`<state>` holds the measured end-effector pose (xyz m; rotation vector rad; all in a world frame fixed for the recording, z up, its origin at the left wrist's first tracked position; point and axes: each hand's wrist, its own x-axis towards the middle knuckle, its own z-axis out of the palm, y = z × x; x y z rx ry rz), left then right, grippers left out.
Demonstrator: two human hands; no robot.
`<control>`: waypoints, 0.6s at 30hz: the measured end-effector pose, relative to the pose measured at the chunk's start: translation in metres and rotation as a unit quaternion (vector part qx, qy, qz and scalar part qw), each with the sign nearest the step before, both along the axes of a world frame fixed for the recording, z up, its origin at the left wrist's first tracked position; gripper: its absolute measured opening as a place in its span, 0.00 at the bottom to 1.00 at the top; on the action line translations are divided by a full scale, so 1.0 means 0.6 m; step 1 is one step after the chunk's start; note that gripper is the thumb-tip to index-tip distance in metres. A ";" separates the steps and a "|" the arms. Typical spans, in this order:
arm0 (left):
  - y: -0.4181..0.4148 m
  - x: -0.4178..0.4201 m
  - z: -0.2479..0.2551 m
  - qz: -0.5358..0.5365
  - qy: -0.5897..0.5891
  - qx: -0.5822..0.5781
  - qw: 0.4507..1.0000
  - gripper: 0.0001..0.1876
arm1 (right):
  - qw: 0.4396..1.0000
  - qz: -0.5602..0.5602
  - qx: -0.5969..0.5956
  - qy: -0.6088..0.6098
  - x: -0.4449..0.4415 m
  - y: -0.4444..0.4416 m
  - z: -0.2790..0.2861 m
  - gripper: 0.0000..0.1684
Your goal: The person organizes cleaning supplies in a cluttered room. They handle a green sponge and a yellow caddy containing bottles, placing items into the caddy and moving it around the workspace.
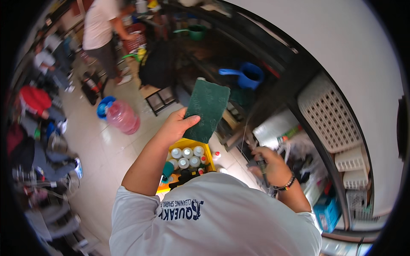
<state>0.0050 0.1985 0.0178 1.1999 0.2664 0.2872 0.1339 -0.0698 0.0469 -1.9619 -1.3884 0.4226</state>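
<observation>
My left hand (176, 126) pinches a dark green scouring pad (207, 108) by its lower left edge, thumb on top. Faint pale printing runs across the pad. Lower to the right, my right hand (271, 166) is curled around a slim dark-handled tool (263, 168); blur keeps me from telling its kind. Below the pad, a yellow plastic crate (209, 156) stands on the floor, holding several white bottles (184, 163), some with red caps. A teal plastic container (168, 170) sits at its left side. Past the pad, a blue plastic dipper (251, 76) rests on a dark shelf.
A pink-tinted water jug (124, 117) stands beside a blue basin (104, 107) on the tiled floor (105, 153). One person (99, 28) reaches toward a red basket (134, 38); others are at the left. Perforated white baskets (333, 115) and a turquoise basket (327, 216) are at right.
</observation>
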 end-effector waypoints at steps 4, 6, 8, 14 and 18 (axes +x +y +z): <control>0.030 -0.081 0.028 0.017 0.085 0.064 0.994 0.16 | 0.967 0.194 -0.143 0.085 0.007 0.098 -0.053 0.30; 0.025 -0.114 0.036 0.040 0.107 0.069 0.991 0.14 | 0.934 0.264 -0.179 0.160 0.008 0.145 -0.070 0.31; 0.015 -0.143 0.045 0.060 0.137 0.094 0.984 0.13 | 0.907 0.324 -0.190 0.189 -0.005 0.189 -0.068 0.31; -0.024 -0.204 0.058 0.177 0.138 0.113 0.968 0.19 | 0.825 0.433 -0.253 0.259 -0.040 0.277 -0.059 0.33; -0.046 -0.237 0.068 0.195 0.204 0.187 0.941 0.24 | 0.791 0.489 -0.260 0.261 -0.054 0.305 -0.076 0.30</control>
